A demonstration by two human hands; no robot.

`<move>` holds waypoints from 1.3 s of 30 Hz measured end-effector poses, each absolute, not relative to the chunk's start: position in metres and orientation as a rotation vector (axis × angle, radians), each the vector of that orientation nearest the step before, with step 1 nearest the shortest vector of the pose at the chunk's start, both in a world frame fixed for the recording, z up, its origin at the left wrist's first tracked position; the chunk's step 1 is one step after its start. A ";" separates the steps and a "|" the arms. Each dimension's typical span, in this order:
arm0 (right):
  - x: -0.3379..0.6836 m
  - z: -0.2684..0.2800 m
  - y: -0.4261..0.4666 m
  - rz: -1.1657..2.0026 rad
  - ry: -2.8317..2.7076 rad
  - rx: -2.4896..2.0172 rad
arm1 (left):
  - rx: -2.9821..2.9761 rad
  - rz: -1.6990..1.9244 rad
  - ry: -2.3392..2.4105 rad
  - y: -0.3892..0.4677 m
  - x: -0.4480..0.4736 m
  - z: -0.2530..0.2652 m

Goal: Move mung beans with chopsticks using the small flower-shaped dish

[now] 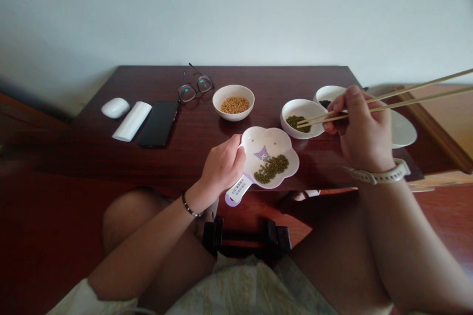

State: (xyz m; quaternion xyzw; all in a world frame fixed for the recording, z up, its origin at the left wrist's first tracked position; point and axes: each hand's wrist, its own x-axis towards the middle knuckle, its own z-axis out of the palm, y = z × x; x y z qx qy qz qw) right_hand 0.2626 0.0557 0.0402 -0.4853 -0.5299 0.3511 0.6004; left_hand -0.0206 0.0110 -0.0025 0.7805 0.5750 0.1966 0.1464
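Note:
My left hand point(226, 162) grips the rim of a white, flower-shaped handled bowl point(258, 140) with a purple cartoon print. Green mung beans point(272, 169) lie gathered on its near side. In my right hand point(364, 130) is a pair of wooden chopsticks point(406, 96). Their tips reach into a small white bowl point(290, 108), at the mung beans point(295, 123) inside it; whether a bean is between the tips I cannot tell. Behind my right hand, another white bowl point(330, 91) with dark beans point(325, 103) is partly hidden, and so is a white dish point(403, 130).
A white bowl of yellow soybeans point(234, 105) stands mid-table. Eyeglasses point(195, 89), a black phone point(158, 124), a long white case point(132, 121) and a rounded white object point(115, 108) lie at the left. The dark wooden table point(148, 76) meets the wall at the back.

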 end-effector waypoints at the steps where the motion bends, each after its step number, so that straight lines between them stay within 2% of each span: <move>1: 0.264 0.040 0.058 0.755 -1.257 -1.160 | 2.247 0.565 1.655 0.011 -0.021 -0.002; 4: 0.267 0.038 0.062 0.633 -1.337 -1.270 | 2.247 0.561 1.656 0.011 -0.021 -0.002; 8: 0.267 0.038 0.061 0.622 -1.356 -1.303 | 2.238 0.552 1.655 0.011 -0.020 -0.001; 15: 0.256 0.044 0.042 1.105 -1.473 -1.252 | 2.246 0.553 1.663 0.010 -0.020 -0.002; 21: 0.245 0.042 0.032 1.309 -1.759 -1.216 | 2.244 0.557 1.660 0.010 -0.020 -0.001; 39: 0.249 0.035 0.034 1.107 -1.850 -1.297 | 2.248 0.562 1.655 0.010 -0.020 -0.001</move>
